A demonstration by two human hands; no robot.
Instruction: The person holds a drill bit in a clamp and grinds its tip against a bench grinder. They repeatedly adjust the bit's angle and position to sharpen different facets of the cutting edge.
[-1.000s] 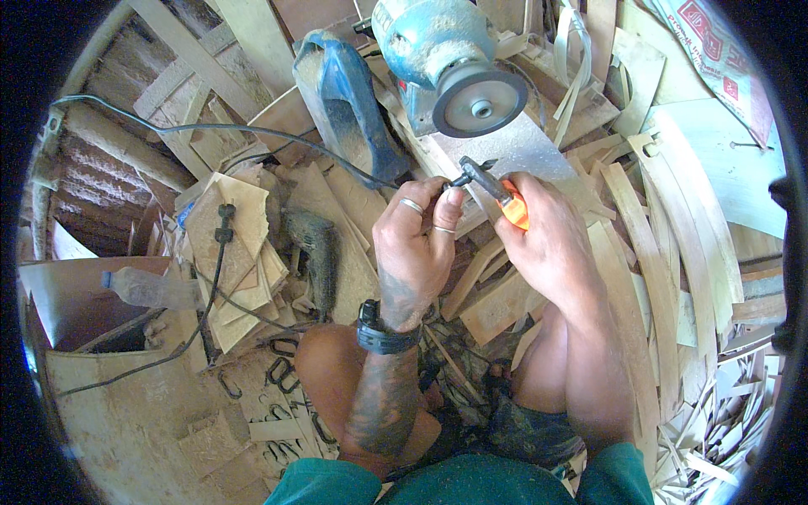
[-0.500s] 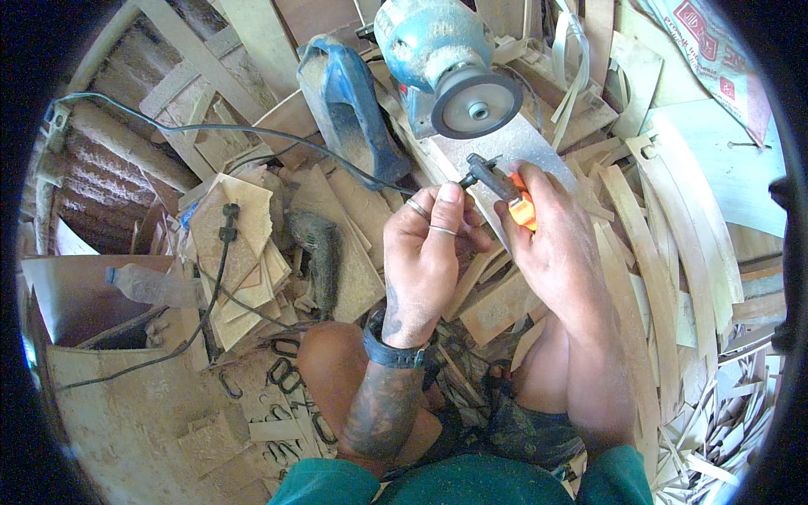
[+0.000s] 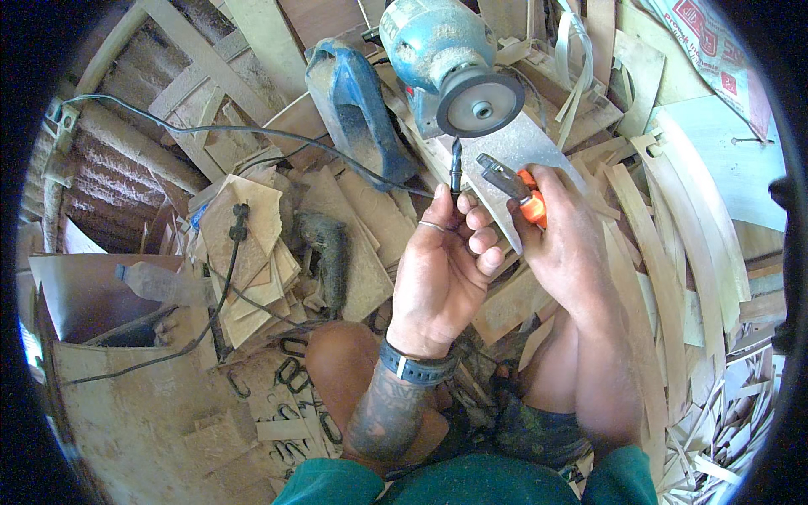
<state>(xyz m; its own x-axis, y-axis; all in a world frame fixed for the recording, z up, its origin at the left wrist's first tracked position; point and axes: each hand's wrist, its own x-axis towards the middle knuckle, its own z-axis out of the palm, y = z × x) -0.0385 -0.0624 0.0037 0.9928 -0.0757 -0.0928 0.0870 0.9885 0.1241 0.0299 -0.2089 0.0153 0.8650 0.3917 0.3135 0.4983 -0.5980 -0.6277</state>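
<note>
The left hand [image 3: 442,273] gripped a dark drill bit [image 3: 455,168] between thumb and fingertips, while the right hand [image 3: 568,244] was wrapped around a pair of pliers [image 3: 507,181] with orange handles. The bit stood out beyond the left fingertips, its long axis running up the view, away from the body, toward the flat disc [image 3: 498,103] of a dusty blue grinder [image 3: 438,50]. Its tip lay just below the disc's lower left edge; from this angle it was hard to judge whether the two touched or one merely sat higher. The pliers were to the right of the bit and apart from it, nose pointing up and left. The left hand, then, was the nearer one, having the bit in its hold. The bit's lower end was hidden by the fingers, much of the handles by the right hand, and the grinder's top was cut off by the frame. Around them lay a blue plastic jug [image 3: 347,118], a dark power tool [image 3: 326,252] and curved wood strips [image 3: 724,252].
</note>
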